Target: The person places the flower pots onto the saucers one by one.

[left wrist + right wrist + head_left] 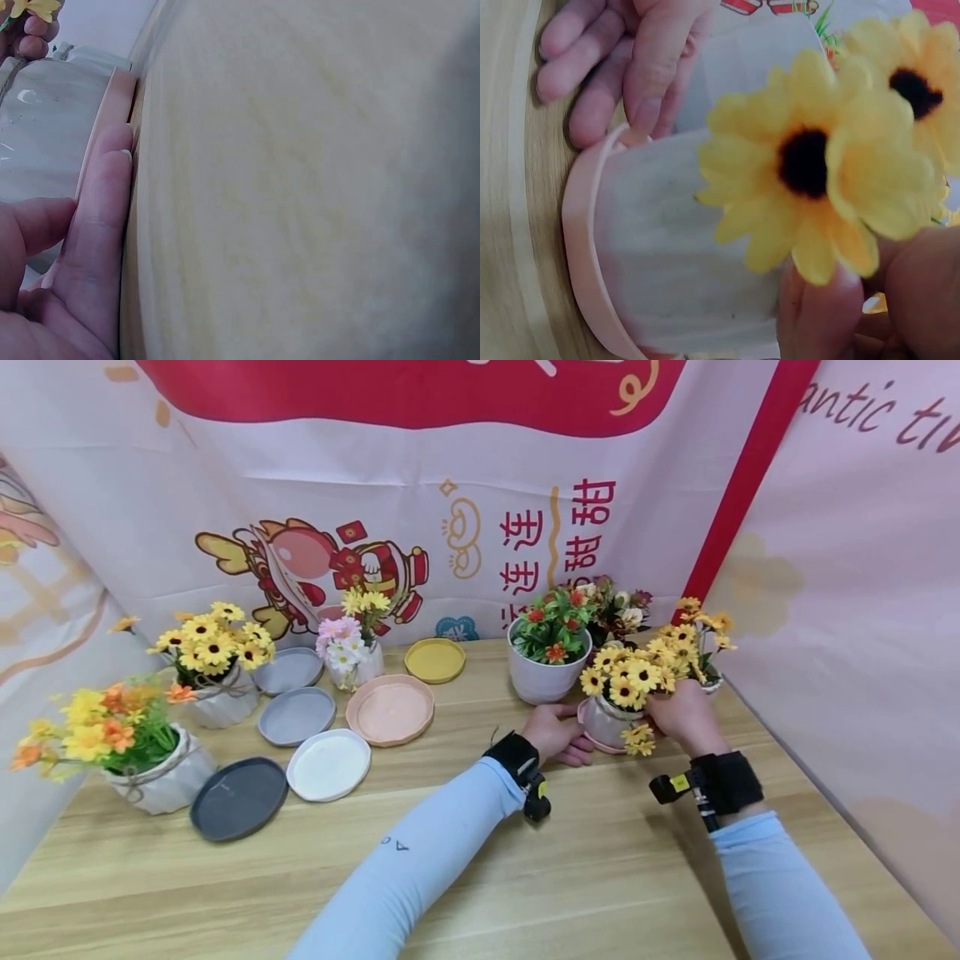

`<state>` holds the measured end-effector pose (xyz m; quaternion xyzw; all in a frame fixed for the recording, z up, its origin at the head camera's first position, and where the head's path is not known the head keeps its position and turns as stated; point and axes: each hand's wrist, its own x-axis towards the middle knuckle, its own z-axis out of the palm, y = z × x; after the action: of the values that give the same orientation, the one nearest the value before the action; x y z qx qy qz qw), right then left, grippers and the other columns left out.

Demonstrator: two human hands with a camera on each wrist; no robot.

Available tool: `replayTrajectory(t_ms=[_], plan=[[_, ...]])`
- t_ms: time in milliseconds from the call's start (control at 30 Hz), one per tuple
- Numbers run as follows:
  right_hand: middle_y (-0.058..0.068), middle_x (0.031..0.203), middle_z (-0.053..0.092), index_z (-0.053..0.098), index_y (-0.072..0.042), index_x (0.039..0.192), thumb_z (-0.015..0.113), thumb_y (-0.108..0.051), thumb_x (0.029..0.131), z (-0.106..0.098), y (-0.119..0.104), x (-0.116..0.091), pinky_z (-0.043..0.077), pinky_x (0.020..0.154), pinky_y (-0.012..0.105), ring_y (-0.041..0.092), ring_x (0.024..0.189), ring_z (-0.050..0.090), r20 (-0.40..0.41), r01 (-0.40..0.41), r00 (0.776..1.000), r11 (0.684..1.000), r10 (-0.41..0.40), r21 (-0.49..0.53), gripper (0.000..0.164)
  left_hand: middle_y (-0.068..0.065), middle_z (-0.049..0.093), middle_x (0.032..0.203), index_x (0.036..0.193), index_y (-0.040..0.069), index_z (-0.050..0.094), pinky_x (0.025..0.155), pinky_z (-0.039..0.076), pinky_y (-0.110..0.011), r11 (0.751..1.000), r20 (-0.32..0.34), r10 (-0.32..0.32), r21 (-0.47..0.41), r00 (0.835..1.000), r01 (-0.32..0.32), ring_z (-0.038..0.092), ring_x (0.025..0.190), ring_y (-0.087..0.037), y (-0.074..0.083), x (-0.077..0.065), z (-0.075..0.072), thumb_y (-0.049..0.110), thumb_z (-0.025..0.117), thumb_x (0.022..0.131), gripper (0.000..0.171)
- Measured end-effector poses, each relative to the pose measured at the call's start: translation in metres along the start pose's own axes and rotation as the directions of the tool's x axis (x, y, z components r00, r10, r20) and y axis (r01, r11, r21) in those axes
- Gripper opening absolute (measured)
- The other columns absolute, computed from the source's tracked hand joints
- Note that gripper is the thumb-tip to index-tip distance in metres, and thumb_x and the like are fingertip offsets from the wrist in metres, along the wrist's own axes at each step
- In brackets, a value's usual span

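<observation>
A white flowerpot with yellow daisy-like flowers and twine round its rim stands in a pink saucer at the right of the table. From the pot's left side, my left hand pinches the saucer's edge, thumb on the rim and fingers low by the tabletop. My right hand grips the pot's upper right side, its thumb against the wall below the blooms. Flowers partly cover its other fingers. In the left wrist view, the saucer's edge lies close over the wood.
A white pot with red flowers stands just behind my left hand; more potted flowers crowd behind my right. Leftward are several saucers, among them a peach one, a white one and a dark grey one, beside flowerpots.
</observation>
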<state>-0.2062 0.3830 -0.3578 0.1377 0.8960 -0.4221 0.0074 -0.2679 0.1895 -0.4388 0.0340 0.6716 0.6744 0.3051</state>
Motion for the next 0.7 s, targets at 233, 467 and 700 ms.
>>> replayTrajectory(t_ms=[233, 467, 700], plan=[[0.01, 0.077, 0.066, 0.059, 0.013, 0.107, 0.049, -0.017, 0.098, -0.003, 0.003, 0.001, 0.061, 0.067, 0.044, 0.018, 0.059, 0.066, 0.049, -0.005, 0.999, 0.999, 0.002, 0.047, 0.033, -0.019, 0.072, 0.078, 0.142, 0.005, 0.05, 0.052, 0.06, -0.037, 1.0, -0.015, -0.004, 0.002, 1.0, 0.004, 0.07, 0.06, -0.027, 0.0, -0.001, 0.002, 0.008, 0.06, 0.098, 0.045], [0.014, 0.086, 0.066, 0.045, 0.019, 0.126, 0.049, -0.018, 0.101, -0.009, 0.008, 0.003, 0.062, 0.069, 0.04, 0.017, 0.063, 0.067, 0.131, -0.01, 0.991, 0.995, -0.003, 0.097, 0.045, -0.019, 0.072, 0.078, 0.142, 0.006, 0.05, 0.051, 0.06, -0.035, 1.0, -0.015, 0.022, 0.009, 1.0, -0.022, 0.07, 0.059, -0.026, 0.0, -0.008, 0.003, 0.01, 0.06, 0.099, 0.045], [0.015, 0.088, 0.067, 0.029, 0.02, 0.14, 0.047, -0.015, 0.103, -0.013, 0.009, 0.007, 0.061, 0.073, 0.039, 0.018, 0.069, 0.069, 0.22, -0.022, 0.975, 0.989, -0.011, 0.147, 0.054, -0.022, 0.072, 0.084, 0.144, 0.006, 0.05, 0.053, 0.06, -0.035, 1.0, -0.023, 0.019, 0.016, 1.0, -0.019, 0.07, 0.061, -0.027, 0.002, -0.009, 0.003, 0.01, 0.06, 0.099, 0.046]])
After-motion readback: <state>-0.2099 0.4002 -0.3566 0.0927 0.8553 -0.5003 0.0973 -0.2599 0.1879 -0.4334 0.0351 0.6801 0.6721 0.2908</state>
